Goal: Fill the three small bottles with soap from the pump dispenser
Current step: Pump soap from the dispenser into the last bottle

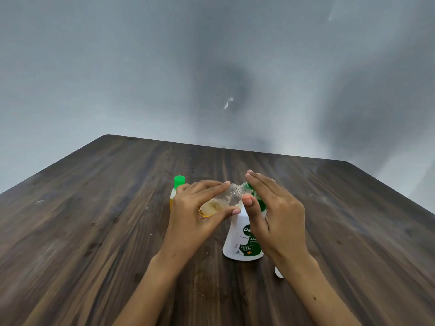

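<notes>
My left hand (200,208) grips a small clear bottle (229,198), tilted on its side with its open neck pointing right at the green pump nozzle (247,185). A little yellow soap lies in the bottle's lower end. The white pump dispenser (242,238) with a green label stands on the table under my right hand (273,215). That hand lies flat over the pump head, fingers straight, thumb beside the bottle's neck. Behind my left hand stands another small bottle with a green cap (179,181) and yellow contents. A third bottle cannot be identified.
The dark wooden table (94,220) runs to a grey wall at the back. A small white object (279,272) pokes out from under my right forearm. Small specks lie on the wood near the dispenser's base.
</notes>
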The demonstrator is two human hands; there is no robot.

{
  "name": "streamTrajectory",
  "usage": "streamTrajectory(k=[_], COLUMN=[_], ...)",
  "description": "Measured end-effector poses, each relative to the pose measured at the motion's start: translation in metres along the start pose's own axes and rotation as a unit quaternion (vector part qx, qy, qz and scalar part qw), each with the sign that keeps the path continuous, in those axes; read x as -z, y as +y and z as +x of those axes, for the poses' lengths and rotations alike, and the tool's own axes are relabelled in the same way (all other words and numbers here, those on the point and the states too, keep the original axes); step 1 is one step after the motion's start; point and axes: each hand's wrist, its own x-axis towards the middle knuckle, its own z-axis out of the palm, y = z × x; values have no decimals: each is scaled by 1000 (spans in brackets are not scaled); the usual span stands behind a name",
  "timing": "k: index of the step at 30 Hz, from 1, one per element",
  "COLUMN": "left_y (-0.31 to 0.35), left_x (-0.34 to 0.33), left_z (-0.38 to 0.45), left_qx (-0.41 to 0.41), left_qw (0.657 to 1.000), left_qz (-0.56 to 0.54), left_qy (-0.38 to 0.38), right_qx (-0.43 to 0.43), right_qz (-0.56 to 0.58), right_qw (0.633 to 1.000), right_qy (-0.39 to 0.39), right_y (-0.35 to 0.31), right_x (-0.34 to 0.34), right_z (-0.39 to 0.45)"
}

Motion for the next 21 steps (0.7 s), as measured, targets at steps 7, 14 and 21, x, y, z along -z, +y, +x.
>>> streamTrajectory(k=[7,14,21], left_y=[1,2,1], left_x=[1,1,1], left_z=[-1,1,0], left_qx=[6,-3,0], left_qw=[1000,1000,1000], left_qz=[11,12,-2], left_qy=[-9,8,5], right_qx=[-15,-10,-9], right_qz=[11,28,11], right_qw=[1000,1000,1000], right_qy=[5,10,0], right_y=[-1,-1,1], right_x=[-1,3,2], right_z=[-3,1,-4])
